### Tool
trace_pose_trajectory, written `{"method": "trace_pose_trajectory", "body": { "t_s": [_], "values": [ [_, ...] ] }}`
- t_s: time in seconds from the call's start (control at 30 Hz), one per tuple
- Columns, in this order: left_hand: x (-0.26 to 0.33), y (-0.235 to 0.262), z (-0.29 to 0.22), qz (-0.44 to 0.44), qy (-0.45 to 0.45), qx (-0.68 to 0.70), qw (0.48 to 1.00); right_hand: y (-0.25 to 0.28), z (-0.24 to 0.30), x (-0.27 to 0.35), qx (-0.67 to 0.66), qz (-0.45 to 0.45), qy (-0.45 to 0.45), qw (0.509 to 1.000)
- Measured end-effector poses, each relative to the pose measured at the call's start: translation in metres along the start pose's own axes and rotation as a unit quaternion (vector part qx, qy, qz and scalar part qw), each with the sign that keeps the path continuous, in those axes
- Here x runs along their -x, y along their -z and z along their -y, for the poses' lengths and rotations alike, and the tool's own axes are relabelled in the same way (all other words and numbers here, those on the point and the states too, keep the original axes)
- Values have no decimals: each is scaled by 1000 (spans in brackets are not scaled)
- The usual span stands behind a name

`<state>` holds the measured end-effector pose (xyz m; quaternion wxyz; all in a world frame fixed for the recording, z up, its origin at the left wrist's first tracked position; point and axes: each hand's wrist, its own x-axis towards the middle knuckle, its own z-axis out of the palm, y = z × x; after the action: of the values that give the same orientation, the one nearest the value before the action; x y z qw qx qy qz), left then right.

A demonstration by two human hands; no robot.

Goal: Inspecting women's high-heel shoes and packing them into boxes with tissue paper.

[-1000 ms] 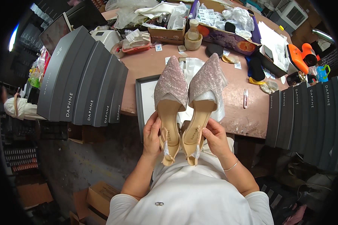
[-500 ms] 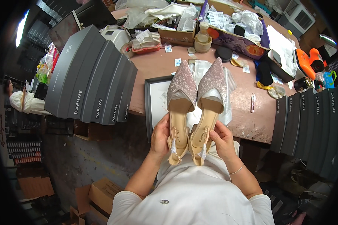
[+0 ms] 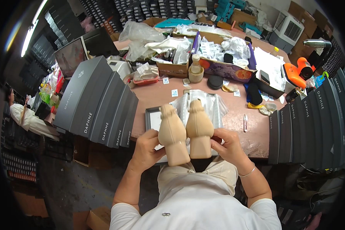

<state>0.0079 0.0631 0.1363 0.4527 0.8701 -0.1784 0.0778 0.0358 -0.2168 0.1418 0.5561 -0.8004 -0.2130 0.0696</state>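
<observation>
Both hands up at chest height, just in front of the bench (image 3: 203, 97) edge. Left hand (image 3: 147, 149) has its grip curled around the left shoe (image 3: 173, 134); right hand (image 3: 228, 143) has its grip closed on the right shoe (image 3: 199, 132). The two beige shoes touch side by side, soles facing up.

Risk, as I judge it: each shoe hangs from one hand over the bench edge, so a loosened finger could send it to the floor. The soles could also scuff where they press together.

Bench is pinkish and crowded: plastic bag (image 3: 203, 105) and open tray (image 3: 153, 120) just beyond the shoes, cardboard boxes (image 3: 172, 69) behind. Grey shoebox stacks (image 3: 96, 103) flank both sides. Warehouse shelving at the back; another person (image 3: 25, 117) far left.
</observation>
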Motion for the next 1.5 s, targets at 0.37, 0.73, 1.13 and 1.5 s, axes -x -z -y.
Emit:
{"method": "trace_pose_trajectory", "body": {
  "t_s": [0.37,0.73,1.13,1.5],
  "values": [
    [-20,-46,33,56,269,642,716,-23,-35,-26,-539,31,-222,812],
    [-18,-66,49,47,307,677,667,83,-167,-8,-211,-165,-200,943],
    [-52,-52,-11,406,-158,-176,883,15,-61,-55,-90,480,-74,870],
    [-204,-136,125,188,6,-141,972,47,-112,90,-400,128,-194,886]
  ]
}}
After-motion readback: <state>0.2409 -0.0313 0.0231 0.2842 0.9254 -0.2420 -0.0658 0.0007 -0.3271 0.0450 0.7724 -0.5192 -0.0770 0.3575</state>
